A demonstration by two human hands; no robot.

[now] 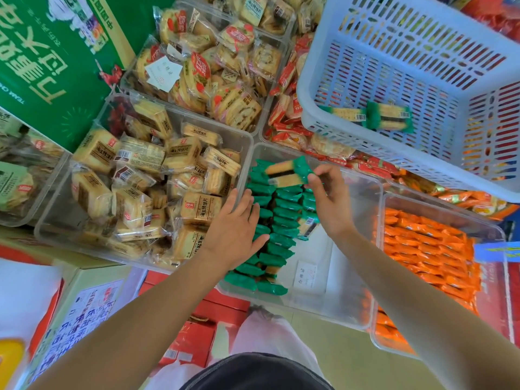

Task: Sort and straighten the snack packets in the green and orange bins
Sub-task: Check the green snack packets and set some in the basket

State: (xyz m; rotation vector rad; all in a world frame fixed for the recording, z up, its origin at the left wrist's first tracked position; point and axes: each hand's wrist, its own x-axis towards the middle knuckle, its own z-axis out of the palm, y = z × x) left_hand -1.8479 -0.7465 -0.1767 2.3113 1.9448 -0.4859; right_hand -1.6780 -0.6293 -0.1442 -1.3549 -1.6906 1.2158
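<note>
Seemingly fingertip pinch: right hand point(327, 192) on packet point(285, 172)

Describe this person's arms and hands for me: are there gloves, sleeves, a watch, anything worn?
The left hand and right hand wear no gloves, and no ring, watch or bracelet shows. Both arms are bare as far up as the view reaches, with no sleeve in sight. Lower down are a dark grey garment with a stitched hem and pale pink fabric over the leg.
</note>
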